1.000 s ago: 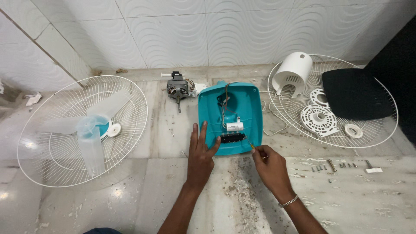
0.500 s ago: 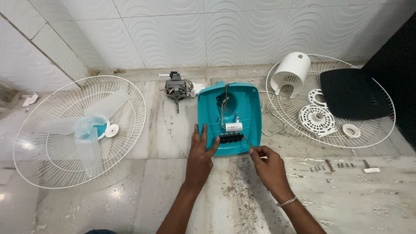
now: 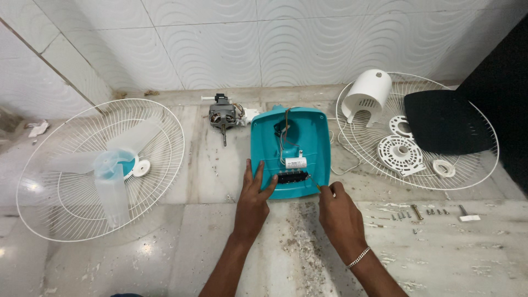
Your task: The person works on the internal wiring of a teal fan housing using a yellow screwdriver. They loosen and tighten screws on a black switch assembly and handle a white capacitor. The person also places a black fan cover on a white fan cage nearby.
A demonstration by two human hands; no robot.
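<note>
Fan guard with blades: a round white wire guard [image 3: 99, 170] lies flat at the floor's left edge, with a pale translucent blade set [image 3: 110, 168] resting in it.
Motor: a small dark motor [image 3: 223, 116] lies near the back wall, just left of the teal housing.
Teal housing: a teal plastic fan base shell [image 3: 291, 148] lies open side up in the middle of the floor, with wires, a small white cylinder and a black switch strip inside.
Left hand: the left hand [image 3: 254, 199] lies flat, fingers spread, pressing on the shell's near left edge; it grips nothing.
Right hand: the right hand [image 3: 338, 212] is curled closed around a thin tool [image 3: 314, 184] whose tip reaches the switch strip.
Second guard: a white wire guard [image 3: 484, 165] by the right edge holds a white motor cover [image 3: 366, 96], white round plates and a black panel [image 3: 448, 124].
Screws: loose screws [image 3: 412, 213] lie near the right hand's side.
</note>
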